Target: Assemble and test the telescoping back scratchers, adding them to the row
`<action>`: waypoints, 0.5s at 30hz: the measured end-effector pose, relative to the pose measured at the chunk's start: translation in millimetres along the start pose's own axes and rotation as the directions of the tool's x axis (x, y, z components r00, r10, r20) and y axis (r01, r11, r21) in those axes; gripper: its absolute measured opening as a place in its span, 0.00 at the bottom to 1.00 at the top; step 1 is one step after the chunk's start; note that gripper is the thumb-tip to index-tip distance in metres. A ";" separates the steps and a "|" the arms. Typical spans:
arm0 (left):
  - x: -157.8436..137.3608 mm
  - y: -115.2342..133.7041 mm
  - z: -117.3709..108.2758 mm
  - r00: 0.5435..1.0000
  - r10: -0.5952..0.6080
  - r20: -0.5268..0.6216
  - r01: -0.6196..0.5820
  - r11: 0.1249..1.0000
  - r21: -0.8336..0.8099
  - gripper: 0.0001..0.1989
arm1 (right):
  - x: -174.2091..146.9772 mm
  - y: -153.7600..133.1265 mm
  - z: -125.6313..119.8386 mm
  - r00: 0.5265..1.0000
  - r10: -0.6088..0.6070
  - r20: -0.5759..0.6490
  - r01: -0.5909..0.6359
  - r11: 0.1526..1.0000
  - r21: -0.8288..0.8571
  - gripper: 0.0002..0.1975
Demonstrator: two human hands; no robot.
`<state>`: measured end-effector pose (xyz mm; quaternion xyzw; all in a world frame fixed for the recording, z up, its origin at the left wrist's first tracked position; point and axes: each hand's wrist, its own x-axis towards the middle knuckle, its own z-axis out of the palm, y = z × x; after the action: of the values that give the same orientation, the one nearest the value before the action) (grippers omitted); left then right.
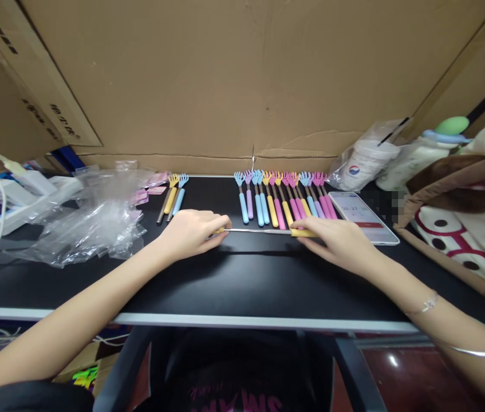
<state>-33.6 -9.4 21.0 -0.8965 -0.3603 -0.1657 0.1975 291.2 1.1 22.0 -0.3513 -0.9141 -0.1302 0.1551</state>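
A yellow-handled telescopic back scratcher [259,231] stretches level between my hands, its silver rod drawn out above the black desk. My left hand [197,232] is closed round the yellow head end, which the fingers mostly cover. At the other end, my right hand [330,240] grips the yellow handle. Just behind the rod lies a row of several back scratchers [275,209] in blue, purple, yellow and pink, claws pointing away from me. Beyond my left hand lie a yellow back scratcher [172,197] and a blue back scratcher [179,200] side by side.
Clear plastic bags [96,217] and pink cards [142,196] lie at left, beside a white power strip [27,203]. On the right are a phone [362,217], a bagged drink cup [369,163], a bottle [418,160] and a cloth bag [474,229]. Cardboard [208,80] walls the back.
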 end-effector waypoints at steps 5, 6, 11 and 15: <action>0.6 0.8 2.1 0.998 0.035 -0.045 -0.035 0.999 -0.002 0.10 | 10.9 -13.1 2.8 0.997 -0.077 0.008 0.077 0.990 -0.120 0.16; 0.6 0.7 2.5 0.998 0.036 -0.052 -0.037 0.999 -0.007 0.10 | 14.0 -14.5 3.0 0.995 -0.101 0.010 0.101 0.983 -0.154 0.16; -0.5 -7.2 6.2 1.000 0.014 -0.008 -0.014 0.999 -0.046 0.12 | 25.4 -8.5 3.9 0.985 -0.173 -0.008 0.164 0.946 -0.279 0.15; -1.0 -21.6 8.9 0.998 -0.058 0.035 0.061 0.996 -0.071 0.14 | 23.8 11.8 5.1 0.984 -0.170 -0.053 0.146 0.940 -0.307 0.14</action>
<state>-48.2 8.6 17.9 -0.8945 -0.3839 -0.1695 0.1540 281.5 25.8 27.7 -0.2909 -0.9019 -0.2942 0.1245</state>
